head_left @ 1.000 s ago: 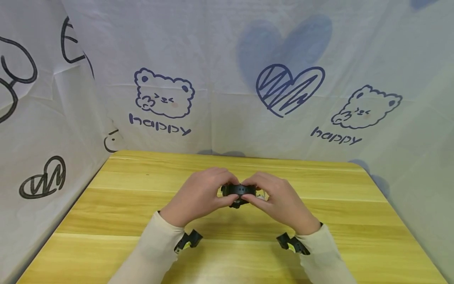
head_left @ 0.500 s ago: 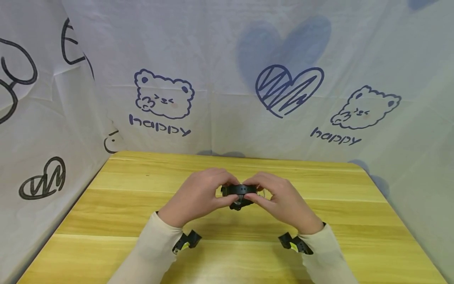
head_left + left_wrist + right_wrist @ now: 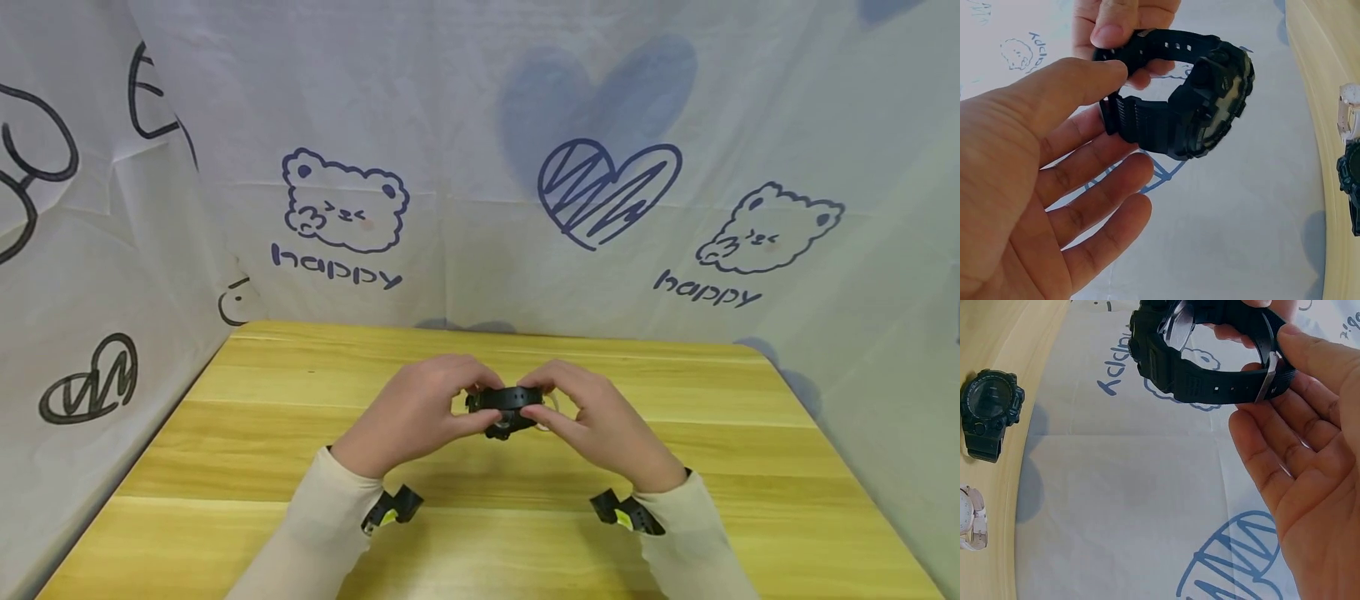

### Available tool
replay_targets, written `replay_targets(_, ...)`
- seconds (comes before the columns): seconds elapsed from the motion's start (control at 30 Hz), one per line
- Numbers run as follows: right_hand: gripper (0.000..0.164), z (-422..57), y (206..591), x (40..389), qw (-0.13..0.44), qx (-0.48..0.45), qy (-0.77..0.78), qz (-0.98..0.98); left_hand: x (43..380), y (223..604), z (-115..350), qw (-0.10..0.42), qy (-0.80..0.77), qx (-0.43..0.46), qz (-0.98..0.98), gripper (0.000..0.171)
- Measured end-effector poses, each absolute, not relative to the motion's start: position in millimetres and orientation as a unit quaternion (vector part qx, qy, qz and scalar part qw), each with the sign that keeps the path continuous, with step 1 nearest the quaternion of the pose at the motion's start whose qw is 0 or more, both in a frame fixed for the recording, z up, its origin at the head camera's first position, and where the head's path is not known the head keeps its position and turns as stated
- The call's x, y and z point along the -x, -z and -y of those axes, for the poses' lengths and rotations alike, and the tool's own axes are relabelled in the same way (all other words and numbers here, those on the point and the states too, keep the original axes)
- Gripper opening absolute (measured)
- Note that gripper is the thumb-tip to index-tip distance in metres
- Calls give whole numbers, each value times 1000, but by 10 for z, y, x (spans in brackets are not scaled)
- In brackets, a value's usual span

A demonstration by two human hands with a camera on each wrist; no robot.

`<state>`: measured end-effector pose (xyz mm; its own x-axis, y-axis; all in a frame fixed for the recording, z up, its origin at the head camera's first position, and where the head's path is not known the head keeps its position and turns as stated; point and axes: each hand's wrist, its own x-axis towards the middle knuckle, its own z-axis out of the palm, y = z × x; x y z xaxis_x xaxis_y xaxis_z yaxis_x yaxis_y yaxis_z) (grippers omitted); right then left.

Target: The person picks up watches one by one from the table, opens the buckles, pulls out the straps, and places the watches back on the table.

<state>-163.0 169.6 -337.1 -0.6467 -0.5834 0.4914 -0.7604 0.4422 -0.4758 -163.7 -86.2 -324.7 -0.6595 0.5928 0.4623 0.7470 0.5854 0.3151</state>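
Note:
A black sports wristwatch (image 3: pixel 508 398) is held up between both hands, its strap curved into a loop. In the left wrist view, the watch case (image 3: pixel 1210 103) hangs on the side towards the table. My left hand (image 3: pixel 420 408) pinches the strap between thumb and index finger, the other fingers spread loosely below. My right hand (image 3: pixel 600 408) pinches the strap from the other side; in the right wrist view its thumb lies beside a metal buckle piece (image 3: pixel 1266 376). Whether the strap is fastened, I cannot tell.
On the wooden table (image 3: pixel 495 542) lie a second black watch (image 3: pixel 990 406) and a pale watch with a light band (image 3: pixel 972 519), side by side. A white cloth (image 3: pixel 465 225) with printed drawings hangs behind the table.
The fingertips of my two hands have drawn slightly apart along the strap, the right hand shifting a little to the right. Both hands keep their hold on the watch.

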Motion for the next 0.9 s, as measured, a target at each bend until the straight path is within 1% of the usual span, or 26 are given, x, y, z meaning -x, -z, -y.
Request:
replay_targets(0.3,25,-1704,3366,1630,118,-392,-364,837,1653,3264,876,156,245,384,877,27)
replay_targets(0.5,25,-1685,3379,1623,122,-386,-370,836,1647,3271,876,162,242,393,872,28)
replay_targets(0.73,25,-1635,3400,1619,135,-396,-362,833,1639,3289,854,148,242,398,872,32)
replay_targets(0.9,25,-1609,3404,1606,129,-398,-360,834,1626,3289,836,157,237,405,869,34)
